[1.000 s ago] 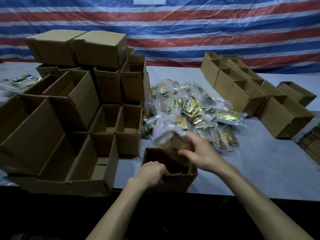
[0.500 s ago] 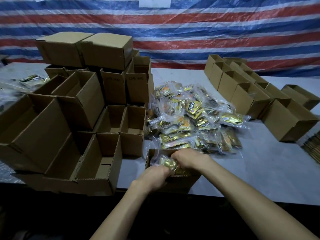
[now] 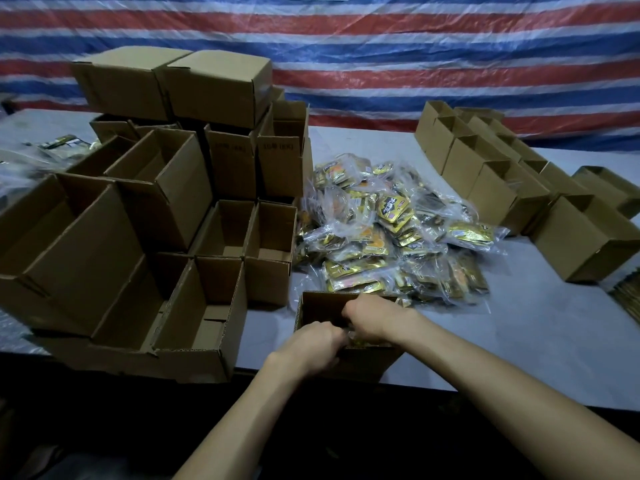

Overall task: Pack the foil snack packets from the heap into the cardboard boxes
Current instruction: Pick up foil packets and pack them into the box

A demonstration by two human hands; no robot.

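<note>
A small open cardboard box [image 3: 317, 304] stands at the table's near edge, just in front of the heap of foil snack packets [image 3: 388, 233] in clear bags. Both my hands reach down into this box. My left hand [image 3: 311, 344] is curled at the box's near side. My right hand [image 3: 375, 317] comes in from the right with its fingers bent down inside. Between them a sliver of a gold foil packet [image 3: 356, 341] shows, held by both hands low in the box. My fingertips are hidden.
Stacked open empty cardboard boxes [image 3: 194, 306] crowd the left half of the table, with two closed boxes [image 3: 173, 81] on top. A row of open boxes [image 3: 498, 181] runs along the right. Bare grey table [image 3: 519, 334] lies right of my box. A striped tarp hangs behind.
My right hand brought a bagged packet from the heap down into the front box. My left hand left the box's rim and joined it, and both pushed the packet lower.
</note>
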